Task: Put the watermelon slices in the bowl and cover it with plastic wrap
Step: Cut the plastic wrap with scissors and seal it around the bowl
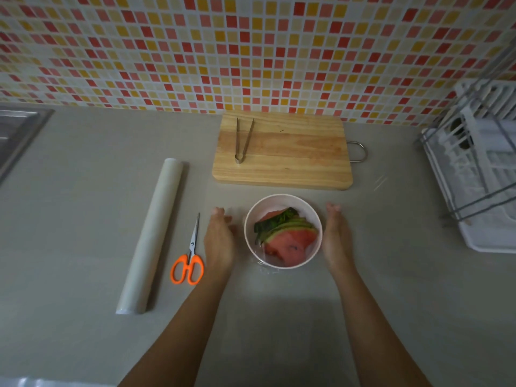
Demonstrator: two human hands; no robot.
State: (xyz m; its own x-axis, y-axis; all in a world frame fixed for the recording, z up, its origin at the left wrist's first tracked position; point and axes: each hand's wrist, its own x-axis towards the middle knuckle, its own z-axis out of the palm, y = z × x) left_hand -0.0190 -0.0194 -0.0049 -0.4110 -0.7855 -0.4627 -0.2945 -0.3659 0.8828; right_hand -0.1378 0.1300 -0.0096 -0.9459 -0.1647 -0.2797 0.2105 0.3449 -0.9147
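— On the grey countertop (83, 219), just below the pale wooden cutting board (282, 152): round white bowl (251, 241) with red, green-rinded watermelon slices (290, 241) already inside, a clear sheet of plastic wrap (268, 270) draped over it, hard to trace

— Left hand (219, 238) and right hand (336, 238) flat and loose on either side of the bowl, fingers extended, gripping nothing, pressing at the film's sides by the look of it

— Likely trouble: too hard a squeeze, bowl tipped or slid, slices spilled

— Or film stuck to the counter, not the rim; loose seal, wrinkles near the front edge

— Orange-handled scissors (187, 263) just beside the left wrist, easily knocked; white wrap roll (150, 236) farther left, metal tongs (243, 141) on the board, well clear
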